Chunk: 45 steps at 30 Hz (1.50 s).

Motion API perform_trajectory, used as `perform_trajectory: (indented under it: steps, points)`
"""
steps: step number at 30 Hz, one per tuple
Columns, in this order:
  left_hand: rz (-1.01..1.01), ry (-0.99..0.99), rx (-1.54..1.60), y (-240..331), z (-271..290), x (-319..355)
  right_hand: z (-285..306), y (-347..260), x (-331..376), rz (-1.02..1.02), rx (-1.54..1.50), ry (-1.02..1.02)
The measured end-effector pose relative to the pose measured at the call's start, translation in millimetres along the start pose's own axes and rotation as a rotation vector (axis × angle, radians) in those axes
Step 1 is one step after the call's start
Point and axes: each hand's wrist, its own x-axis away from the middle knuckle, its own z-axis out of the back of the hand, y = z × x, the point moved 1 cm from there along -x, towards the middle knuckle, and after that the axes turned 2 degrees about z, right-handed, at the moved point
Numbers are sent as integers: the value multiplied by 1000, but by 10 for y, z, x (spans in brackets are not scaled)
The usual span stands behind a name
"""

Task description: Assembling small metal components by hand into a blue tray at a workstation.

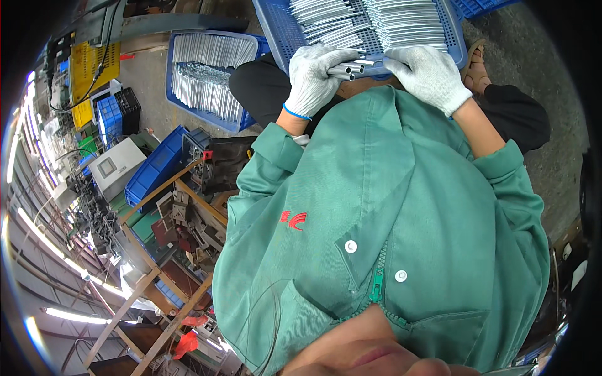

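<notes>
My left hand (311, 76), in a white knitted glove with a blue cuff edge, is closed around several short silvery metal tubes (352, 70), their open ends pointing right. My right hand (431, 76), also gloved in white, is at the near rim of a blue plastic basket (274, 39). Its thumb points left toward the tube ends and its fingers are curled; what lies under them is hidden. Inside that basket lie rows of similar metal tubes (406, 25), with a looser group on the left.
To the left, a second blue basket (169, 69) on the concrete floor (143, 67) is packed with metal tubes. Farther left are a yellow crate (103, 62), a grey control box (117, 164), a blue bin (153, 169) and a wooden frame (182, 299). My sandalled foot (478, 72) is beside the basket's right side.
</notes>
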Motion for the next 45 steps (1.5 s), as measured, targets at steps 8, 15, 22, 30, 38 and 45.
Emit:
perform_trajectory:
  steps: [8, 15, 22, 30, 38, 45]
  points:
    - [-3, 21, -11, -16, 33, 15, 88, -64, -34, 0, -108, 12]
    - [28, 5, 36, -64, 3, 31, 27, -30, -68, -56, -133, -81]
    - [92, -28, 5, -261, -65, 26, -111, 93, -115, -77, -41, 29]
    - [321, -271, -233, -639, -363, 154, -193, 120, -41, -149, -7, -57]
    - [429, -311, 182, -415, -187, 105, -79, 47, -7, -67, -10, 24]
    - [321, -292, 327, -309, -86, 91, -89, 19, -4, 46, 4, 122]
